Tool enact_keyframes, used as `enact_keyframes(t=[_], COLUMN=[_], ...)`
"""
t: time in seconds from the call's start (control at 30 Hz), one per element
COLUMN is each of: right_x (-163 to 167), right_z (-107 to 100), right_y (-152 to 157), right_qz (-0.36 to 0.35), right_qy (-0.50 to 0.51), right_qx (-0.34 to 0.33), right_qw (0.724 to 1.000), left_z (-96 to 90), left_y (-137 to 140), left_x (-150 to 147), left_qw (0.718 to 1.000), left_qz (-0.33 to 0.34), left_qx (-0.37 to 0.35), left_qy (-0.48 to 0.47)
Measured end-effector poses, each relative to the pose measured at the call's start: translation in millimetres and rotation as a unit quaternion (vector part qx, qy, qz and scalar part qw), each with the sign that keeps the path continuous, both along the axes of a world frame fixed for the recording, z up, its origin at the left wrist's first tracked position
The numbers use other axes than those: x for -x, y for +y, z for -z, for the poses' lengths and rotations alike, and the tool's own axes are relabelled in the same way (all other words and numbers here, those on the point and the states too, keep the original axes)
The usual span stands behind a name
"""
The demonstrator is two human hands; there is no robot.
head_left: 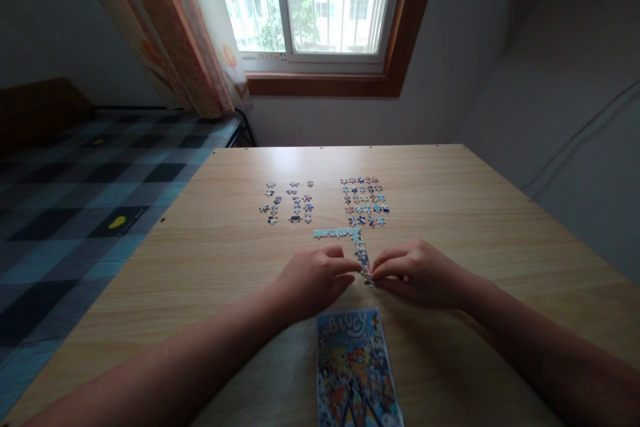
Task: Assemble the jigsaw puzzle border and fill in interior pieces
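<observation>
Left hand (317,280) and right hand (417,272) are both at the near end of the L-shaped puzzle strip (361,250), loose pieces (369,209) beyond it, Bluey sheet (356,367) on its near side.

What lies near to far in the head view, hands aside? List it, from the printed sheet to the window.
Bluey picture sheet → L-shaped jigsaw section → loose jigsaw pieces → wood-framed window.

The joined jigsaw strip (360,250) lies flat in an L-shape, its far side mostly pale blue.
</observation>
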State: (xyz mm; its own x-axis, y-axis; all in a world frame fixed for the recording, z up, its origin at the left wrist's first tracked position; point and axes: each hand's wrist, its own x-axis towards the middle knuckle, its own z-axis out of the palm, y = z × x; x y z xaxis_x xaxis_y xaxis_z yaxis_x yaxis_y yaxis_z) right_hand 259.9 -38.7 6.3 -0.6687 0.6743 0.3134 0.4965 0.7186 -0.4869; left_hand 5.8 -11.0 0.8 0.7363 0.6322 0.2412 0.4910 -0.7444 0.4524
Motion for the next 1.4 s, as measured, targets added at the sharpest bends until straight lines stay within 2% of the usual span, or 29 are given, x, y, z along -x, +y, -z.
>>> enact_keyframes(t=[0.27,0.83,1.13,1.4], right_x=[0.4,3.1,-4.2,-8.3], right_z=[3.7,2.2,7.5,9.2], right_y=[0.2,-0.4,7.9,11.5], right_qz=[0.006,0.023,0.037,0.021], right_qy=[-0.029,-0.034,0.049,0.051], right_qx=[-0.008,0.012,0.036,0.045], right_qw=[1.0,0.999,0.997,0.997], left_z=[-2.0,-3.6,-3.2,-0.6], left_y=[-0.3,-1.1,0.1,2.0], left_x=[-1.7,-3.0,-2.4,0.1], left_qw=[0.998,0.998,0.999,1.0], left_qz=[0.015,-0.001,0.0,0.008], left_qx=[-0.032,-0.014,-0.006,-0.003], left_qy=[0.051,0.063,0.049,0.006])
